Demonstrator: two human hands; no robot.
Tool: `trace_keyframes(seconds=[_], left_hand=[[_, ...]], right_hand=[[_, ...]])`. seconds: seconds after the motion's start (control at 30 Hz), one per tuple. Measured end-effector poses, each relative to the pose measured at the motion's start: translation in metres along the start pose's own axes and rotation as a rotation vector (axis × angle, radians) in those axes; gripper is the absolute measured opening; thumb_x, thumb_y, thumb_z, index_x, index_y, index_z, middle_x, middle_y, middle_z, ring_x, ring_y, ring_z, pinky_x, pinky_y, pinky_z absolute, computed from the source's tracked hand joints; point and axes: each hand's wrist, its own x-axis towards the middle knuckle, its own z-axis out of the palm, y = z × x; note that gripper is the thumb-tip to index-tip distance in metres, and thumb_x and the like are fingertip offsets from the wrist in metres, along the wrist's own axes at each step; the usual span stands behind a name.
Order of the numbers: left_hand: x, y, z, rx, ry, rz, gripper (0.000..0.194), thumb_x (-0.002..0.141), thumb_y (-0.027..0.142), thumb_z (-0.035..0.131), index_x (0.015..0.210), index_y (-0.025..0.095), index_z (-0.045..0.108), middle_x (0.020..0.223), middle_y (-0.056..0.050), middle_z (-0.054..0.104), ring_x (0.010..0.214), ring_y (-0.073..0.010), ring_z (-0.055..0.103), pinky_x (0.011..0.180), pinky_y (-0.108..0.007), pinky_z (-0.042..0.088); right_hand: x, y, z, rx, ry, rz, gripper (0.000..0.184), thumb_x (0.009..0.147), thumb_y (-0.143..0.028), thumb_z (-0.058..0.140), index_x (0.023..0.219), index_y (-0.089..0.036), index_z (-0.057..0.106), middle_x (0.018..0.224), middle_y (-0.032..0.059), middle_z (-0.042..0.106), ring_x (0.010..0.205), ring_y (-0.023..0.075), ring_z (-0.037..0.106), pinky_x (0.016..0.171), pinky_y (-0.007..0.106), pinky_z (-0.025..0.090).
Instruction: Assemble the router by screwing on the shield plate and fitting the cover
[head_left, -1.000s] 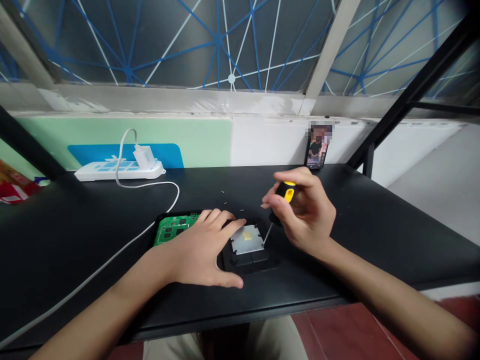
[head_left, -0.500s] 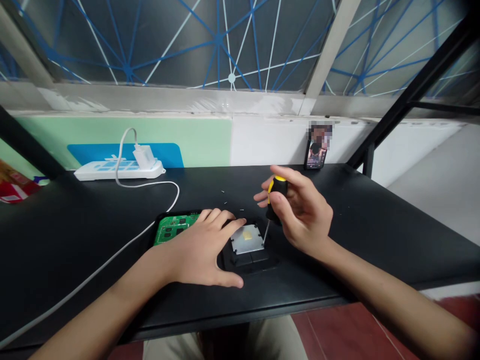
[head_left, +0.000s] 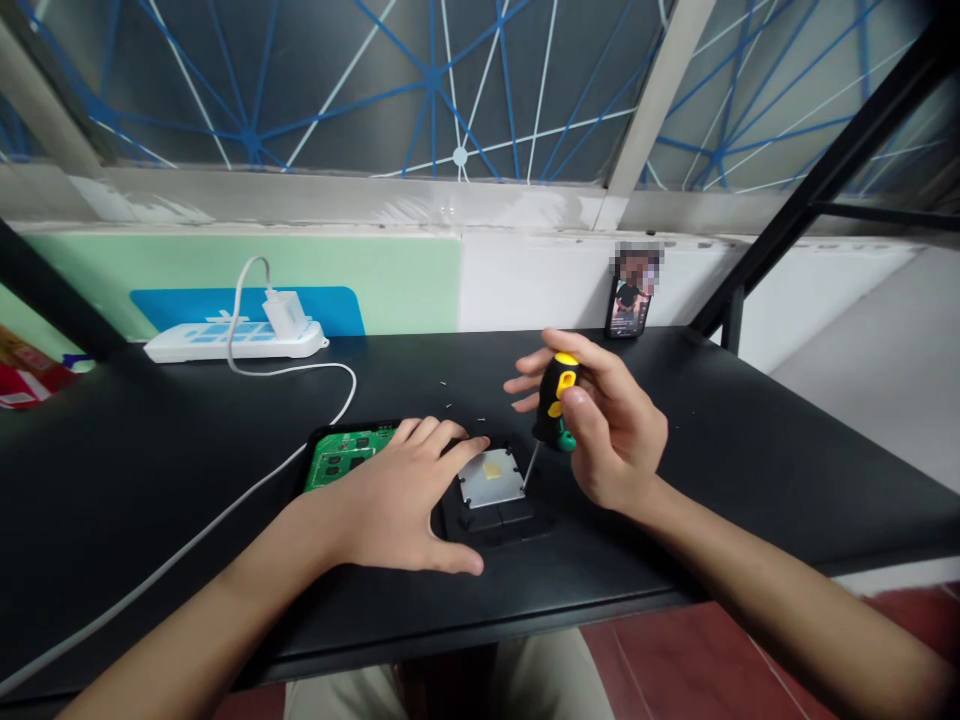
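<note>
My right hand holds a screwdriver with a black, yellow and green handle between thumb and fingers. Its thin shaft slants down to the right edge of a silver metal plate, which has a yellowish square on it and small dark fixings around its rim. The plate sits in a black housing, flat on the table. Across the housing's left side lies my left hand, fingers stretched and thumb spread. Left of it a green circuit board shows in a black casing, partly hidden under this hand.
Several small screws lie behind the housing on the black table. A phone leans against the wall. At the back left stands a white power strip with a charger; its white cable runs across the table's left side.
The screwdriver handle has turned in my right hand, so more yellow and a green part now show. My left hand keeps its place. The view has shifted very slightly.
</note>
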Motion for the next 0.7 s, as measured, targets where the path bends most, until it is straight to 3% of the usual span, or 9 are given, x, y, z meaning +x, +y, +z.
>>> trace_keyframes(seconds=[0.3,0.43,0.53,0.7], left_hand=[[-0.0011,-0.0014,0.0017,-0.001,0.006,-0.004,0.102,0.074,0.075,0.072,0.152,0.017,0.039,0.137,-0.016,0.048,0.123,-0.0389,0.044,0.109,-0.056,0.034],[-0.0007,-0.0013,0.0008,-0.001,0.009,-0.002,0.102,0.074,0.075,0.072,0.151,0.016,0.040,0.135,-0.016,0.049,0.123,-0.0389,0.045,0.108,-0.056,0.034],[-0.0007,-0.0010,0.0002,-0.007,0.004,-0.001,0.100,0.075,0.074,0.072,0.151,0.016,0.041,0.134,-0.016,0.049,0.122,-0.0389,0.045,0.107,-0.055,0.035],[-0.0015,-0.0012,0.0014,-0.035,0.029,-0.007,0.095,0.075,0.068,0.074,0.151,0.021,0.041,0.135,-0.014,0.050,0.122,-0.0386,0.046,0.106,-0.054,0.037]], right_hand=[[0.0070,0.0072,-0.0050,-0.258,0.060,-0.190,0.041,0.082,-0.019,0.076,0.120,-0.029,0.065,0.091,0.0022,0.063,0.073,0.0168,0.060,0.063,0.035,0.053],[0.0047,0.0056,-0.0043,-0.110,0.032,-0.136,0.027,0.097,-0.028,0.056,0.122,-0.028,0.065,0.102,0.0045,0.060,0.077,0.0157,0.066,0.059,0.033,0.058],[0.0021,0.0002,-0.0023,-0.042,0.004,-0.068,0.036,0.103,-0.024,0.041,0.133,-0.027,0.061,0.112,0.0067,0.060,0.085,0.0158,0.071,0.063,0.033,0.062],[0.0030,-0.0009,-0.0025,-0.154,0.014,-0.072,0.043,0.094,-0.016,0.058,0.136,-0.027,0.059,0.105,0.0051,0.061,0.081,0.0152,0.067,0.064,0.034,0.058]])
